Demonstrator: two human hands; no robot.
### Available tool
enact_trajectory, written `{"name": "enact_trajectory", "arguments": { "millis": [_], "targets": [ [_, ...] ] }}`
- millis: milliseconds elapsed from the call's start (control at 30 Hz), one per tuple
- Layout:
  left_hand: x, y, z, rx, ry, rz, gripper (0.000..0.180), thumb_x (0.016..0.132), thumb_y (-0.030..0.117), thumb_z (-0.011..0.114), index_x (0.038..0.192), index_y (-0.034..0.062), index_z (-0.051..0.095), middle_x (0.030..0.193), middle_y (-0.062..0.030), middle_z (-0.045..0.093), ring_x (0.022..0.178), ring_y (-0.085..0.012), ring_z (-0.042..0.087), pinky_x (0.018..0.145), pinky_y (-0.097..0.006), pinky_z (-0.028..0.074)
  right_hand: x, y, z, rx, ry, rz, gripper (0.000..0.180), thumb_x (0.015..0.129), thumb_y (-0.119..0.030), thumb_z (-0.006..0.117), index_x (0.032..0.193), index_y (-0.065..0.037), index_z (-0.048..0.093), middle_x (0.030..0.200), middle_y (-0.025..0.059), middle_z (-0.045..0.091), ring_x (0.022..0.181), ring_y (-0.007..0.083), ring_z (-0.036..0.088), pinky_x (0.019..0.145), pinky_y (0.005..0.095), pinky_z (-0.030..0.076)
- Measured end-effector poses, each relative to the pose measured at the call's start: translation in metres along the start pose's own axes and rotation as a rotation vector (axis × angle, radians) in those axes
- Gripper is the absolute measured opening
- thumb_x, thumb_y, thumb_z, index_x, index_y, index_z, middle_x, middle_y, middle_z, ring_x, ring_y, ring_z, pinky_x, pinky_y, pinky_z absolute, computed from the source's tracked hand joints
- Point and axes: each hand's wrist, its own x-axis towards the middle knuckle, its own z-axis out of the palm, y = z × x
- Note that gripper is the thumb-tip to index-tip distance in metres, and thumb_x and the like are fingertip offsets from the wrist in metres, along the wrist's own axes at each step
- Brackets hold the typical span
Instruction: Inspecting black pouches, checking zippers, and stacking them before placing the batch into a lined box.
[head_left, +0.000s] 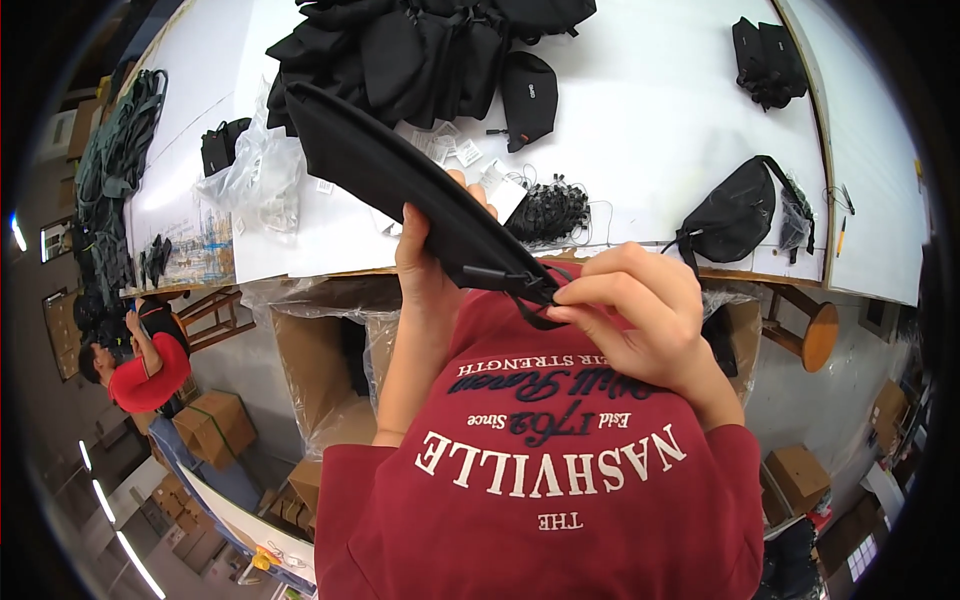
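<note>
A flat black fabric pouch (400, 170) is held tilted above the near edge of the table, its far end up to the left. My left hand (425, 250) grips its middle, thumb on the near side and fingertips showing beyond. At the lower right end, my right hand (640, 310) pinches the pouch's corner beside a thin black strap loop (535, 318). A dark zip pull (490, 275) lies along the pouch close to that corner. Behind it on the table are a heap of small black corded tags (550, 210) and some white paper tags (440, 145).
A pile of black bags (400, 60) covers the far middle of the white table (640, 120). Clear plastic (265, 180) lies left, a black waist bag (735, 215) right. Below the edge stand an open carton (320, 370) and a stool (810, 330). Another person (150, 380) is far left.
</note>
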Motion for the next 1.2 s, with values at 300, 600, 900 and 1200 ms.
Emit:
{"name": "enact_trajectory", "arguments": {
  "millis": [300,600,900,1200],
  "targets": [
    [0.008,0.019,-0.014,-0.369,0.051,0.082,0.037,0.088,0.043,0.065,0.101,0.012,0.049,0.082,0.0025,0.045,0.072,-0.0119,0.04,0.069,-0.027,0.037,-0.005,-0.005,-0.003,0.109,-0.171,0.128,0.018,0.068,-0.01,0.077,0.081,-0.006,0.065,0.072,0.0058,0.058,0.06,0.0208,0.058,0.051,0.0299,0.045],
    [0.015,0.021,-0.016,-0.232,-0.089,0.041,0.035,0.089,0.04,0.063,0.103,0.0117,0.048,0.083,0.0012,0.044,0.072,-0.0128,0.038,0.064,-0.028,0.034,0.026,-0.012,-0.015,0.03,-0.171,0.144,0.017,0.069,-0.008,0.077,0.084,-0.005,0.068,0.071,0.0055,0.056,0.057,0.0179,0.055,0.049,0.028,0.041],
    [0.015,0.018,-0.01,-0.228,-0.045,-0.047,0.044,0.092,0.046,0.056,0.106,0.0038,0.051,0.089,-0.0056,0.05,0.076,-0.0164,0.045,0.067,-0.03,0.043,0.056,-0.007,0.006,-0.005,-0.248,-0.067,0.024,0.063,-0.005,0.077,0.084,-0.005,0.066,0.076,0.0044,0.056,0.06,0.0184,0.056,0.051,0.028,0.043],
    [0.012,0.026,-0.007,-0.113,0.096,-0.218,0.048,0.093,0.046,0.053,0.1,-0.0003,0.057,0.082,-0.0119,0.056,0.072,-0.018,0.059,0.061,-0.03,0.05,0.052,-0.011,0.019,0.288,-0.122,0.136,0.016,0.07,0.0,0.076,0.082,-0.002,0.065,0.08,0.0045,0.059,0.066,0.0123,0.056,0.052,0.0227,0.041]
  ]
}}
